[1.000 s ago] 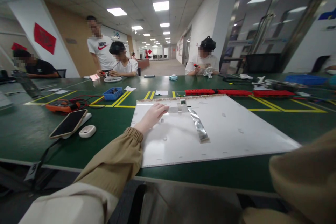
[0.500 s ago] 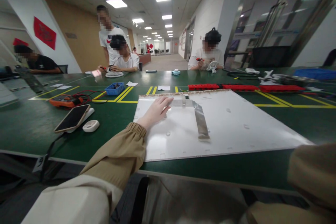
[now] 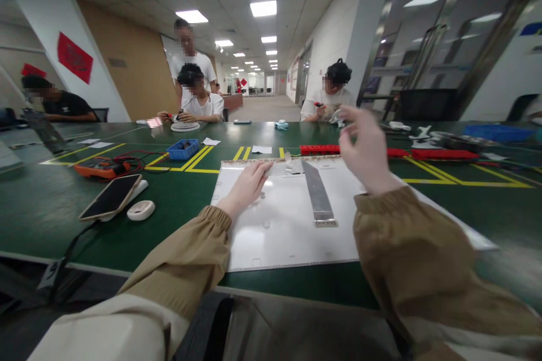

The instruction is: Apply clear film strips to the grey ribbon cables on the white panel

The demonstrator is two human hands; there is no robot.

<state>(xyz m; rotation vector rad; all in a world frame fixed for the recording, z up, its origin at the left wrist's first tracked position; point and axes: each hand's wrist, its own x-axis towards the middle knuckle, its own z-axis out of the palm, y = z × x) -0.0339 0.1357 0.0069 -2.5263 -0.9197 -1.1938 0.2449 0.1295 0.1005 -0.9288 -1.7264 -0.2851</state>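
A large white panel point(image 3: 288, 242) lies flat on the green table in front of me. A grey flat ribbon cable point(image 3: 317, 193) runs down its surface, joined near the far edge to a pale, striped strip point(image 3: 279, 168). My left hand point(image 3: 248, 183) rests on the panel's far left part, fingers stretched out and tips at the strip's left end. Above the panel's right half hovers my right hand point(image 3: 364, 149), slightly blurred, with bent fingers apart and nothing visible in them. It hides part of the panel's far edge.
Left on the table are a phone point(image 3: 112, 196), a white ring-like object point(image 3: 141, 210), an orange multimeter point(image 3: 103, 168) with leads and a blue tray point(image 3: 183, 149). Red strips point(image 3: 444, 154) lie beyond the panel. Several people sit or stand across the table.
My right hand has come up from the lower right to above the panel. The ribbon cable's top end has shifted slightly left; my left hand stays on the panel.
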